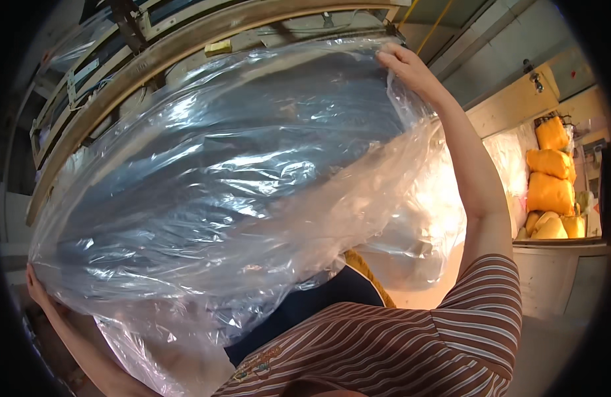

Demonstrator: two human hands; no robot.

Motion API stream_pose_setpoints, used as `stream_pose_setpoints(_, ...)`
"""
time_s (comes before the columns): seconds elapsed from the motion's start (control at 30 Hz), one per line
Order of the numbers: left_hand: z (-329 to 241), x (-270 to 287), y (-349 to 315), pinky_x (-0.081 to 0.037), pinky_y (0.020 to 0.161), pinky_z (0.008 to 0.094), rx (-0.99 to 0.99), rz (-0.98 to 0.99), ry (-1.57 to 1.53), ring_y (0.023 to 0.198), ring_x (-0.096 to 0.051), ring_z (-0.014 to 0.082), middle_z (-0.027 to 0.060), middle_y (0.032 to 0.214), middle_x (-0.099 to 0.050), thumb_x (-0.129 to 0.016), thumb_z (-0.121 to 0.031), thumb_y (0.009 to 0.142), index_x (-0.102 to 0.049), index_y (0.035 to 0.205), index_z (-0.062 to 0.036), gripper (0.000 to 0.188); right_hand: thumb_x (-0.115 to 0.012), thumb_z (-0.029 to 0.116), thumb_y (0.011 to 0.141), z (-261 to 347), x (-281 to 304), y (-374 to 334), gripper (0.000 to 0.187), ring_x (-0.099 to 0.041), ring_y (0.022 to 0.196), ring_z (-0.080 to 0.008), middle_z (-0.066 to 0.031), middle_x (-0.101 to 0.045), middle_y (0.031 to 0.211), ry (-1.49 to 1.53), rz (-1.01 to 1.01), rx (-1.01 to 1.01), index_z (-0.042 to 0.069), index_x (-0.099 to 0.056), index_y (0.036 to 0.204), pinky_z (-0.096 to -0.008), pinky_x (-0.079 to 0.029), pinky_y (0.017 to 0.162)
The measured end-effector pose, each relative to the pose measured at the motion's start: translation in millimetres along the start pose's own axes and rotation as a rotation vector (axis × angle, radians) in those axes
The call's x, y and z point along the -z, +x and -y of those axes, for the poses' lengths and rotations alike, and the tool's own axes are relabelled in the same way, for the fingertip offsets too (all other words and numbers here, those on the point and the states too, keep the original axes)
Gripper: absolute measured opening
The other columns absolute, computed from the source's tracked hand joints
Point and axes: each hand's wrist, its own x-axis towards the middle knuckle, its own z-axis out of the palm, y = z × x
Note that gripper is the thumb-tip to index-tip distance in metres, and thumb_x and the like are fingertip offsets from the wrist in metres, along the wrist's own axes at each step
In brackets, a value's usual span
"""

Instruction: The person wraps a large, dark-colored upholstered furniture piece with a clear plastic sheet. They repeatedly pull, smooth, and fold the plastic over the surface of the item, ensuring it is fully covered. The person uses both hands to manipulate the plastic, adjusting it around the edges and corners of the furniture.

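A large sheet of clear plastic film (252,172) stretches between my two hands and spreads across most of the picture. My right hand (401,63), raised at the far upper right, is closed on the film's corner. At the lower left my left hand (35,284) grips the opposite edge; its fingers are partly hidden by the film. Wrinkles and bright reflections cover the sheet, and its near part hangs down in loose folds in front of my striped shirt. Darker surfaces show through it.
A curved-looking wooden rail (179,49) with metal framework runs behind the film. Yellow-orange bundles (550,194) are stacked at the right, by a lit doorway. More clear plastic (411,251) hangs beneath my right arm. A small yellow block (218,47) rests by the rail.
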Motion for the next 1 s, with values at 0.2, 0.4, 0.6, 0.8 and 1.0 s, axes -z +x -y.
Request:
stream_pose_setpoints(0.2,-45,46,-26,-0.042,0.095,0.0385,-0.583,-0.168,0.942,0.111,-0.057,0.0318,0.0192,0.12,-0.06,-0.058,-0.029,0.089,-0.056,0.124,-0.0008,0.046,-0.052,0.03,0.095,99,-20,-58,0.026,-0.034,0.069,-0.0041,0.0073,-0.037,0.073,0.588,0.181,0.003,0.011,-0.046,0.078,-0.0207,-0.03,0.063)
stream_pose_setpoints(0.4,-369,-233,-414,-0.047,0.085,0.0322,-0.872,0.655,-0.352,0.102,-0.058,0.0192,0.0075,0.117,-0.058,-0.073,-0.02,0.078,-0.059,0.12,-0.0075,0.046,-0.058,0.025,0.093,149,-2,-112,0.023,-0.031,0.068,-0.0027,0.0089,-0.035,0.072,0.629,0.175,0.085,0.01,-0.049,0.078,-0.0198,-0.029,0.06)
stream_pose_setpoints(0.6,-392,-272,-511,-0.043,0.071,0.0234,-0.472,1.076,-0.712,0.08,-0.054,0.0091,0.0003,0.087,-0.058,-0.069,-0.015,0.083,-0.063,0.091,-0.0011,0.017,-0.064,0.015,0.082,156,15,-119,0.011,-0.049,0.07,-0.0142,0.0004,-0.047,0.077,0.121,0.151,0.419,0.007,-0.061,0.089,-0.0269,-0.039,0.065)
stream_pose_setpoints(0.8,-257,-178,-443,-0.036,0.062,0.0178,-0.255,0.541,-0.553,0.072,-0.045,0.0027,-0.0055,0.084,-0.053,-0.061,-0.014,0.091,-0.064,0.103,-0.0045,0.016,-0.061,0.005,0.079,46,12,-150,0.025,-0.061,0.078,-0.0258,-0.0052,-0.061,0.088,-0.399,-0.164,0.337,0.014,-0.064,0.102,-0.0329,-0.049,0.067)
stream_pose_setpoints(1.0,-171,100,-350,-0.047,0.085,0.0355,-0.283,-0.207,0.015,0.1,-0.057,0.0249,0.0127,0.11,-0.061,-0.051,-0.024,0.094,-0.058,0.118,0.0002,0.035,-0.057,0.006,0.085,54,-39,-163,0.025,-0.062,0.083,-0.0306,-0.0057,-0.062,0.095,-0.056,-0.429,0.28,0.016,-0.06,0.108,-0.0354,-0.051,0.069)
